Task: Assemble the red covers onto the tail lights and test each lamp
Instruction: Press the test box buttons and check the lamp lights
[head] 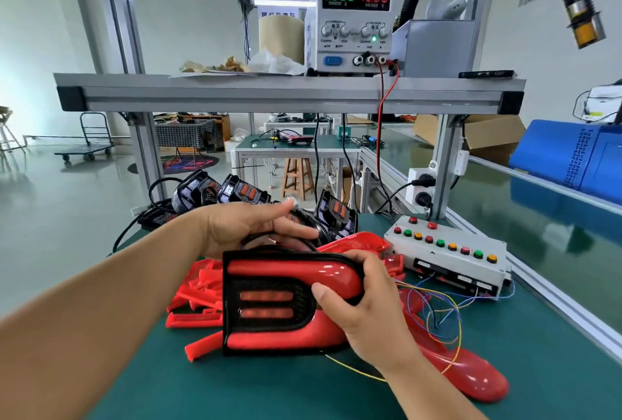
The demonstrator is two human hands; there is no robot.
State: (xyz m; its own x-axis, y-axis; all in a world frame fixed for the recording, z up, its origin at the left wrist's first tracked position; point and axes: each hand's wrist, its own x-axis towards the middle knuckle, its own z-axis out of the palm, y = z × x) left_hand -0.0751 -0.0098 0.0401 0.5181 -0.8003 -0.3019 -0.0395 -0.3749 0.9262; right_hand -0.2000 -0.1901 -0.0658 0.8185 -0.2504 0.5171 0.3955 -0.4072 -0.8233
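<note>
- A person holds a tail light (269, 301) upright above the green bench mat (235, 386), its face turned toward the camera, with one hand at each end.
- A glossy red cover (289, 271) sits in the lamp's black frame. It looks seated, though the far edge is hidden.
- The right hand (367, 305) grips the lamp's rounded right end. Its thumb (323, 291) presses on the front of the cover, and its fingers curl round the back, out of sight.
- The left hand (249, 224) is behind the lamp's top edge. Its fingers lie close together and fairly straight, pointing right, and the thumb is lifted clear.
- To do this step well, press evenly around the whole rim until every edge sits flush, and keep the thumb off the two amber windows.
- The lamp's cable runs behind the left fingers and should be kept out of the seam.
- Testing appears to be the next step. The button test box (447, 251) sits to the right, with coloured wires (437, 305) in front of it. The power supply (353, 22) on the shelf above reads twelve volts and zero current.
- Loose red covers (198, 288) lie under the lamp, and uncovered tail lights (242, 190) wait behind it.
</note>
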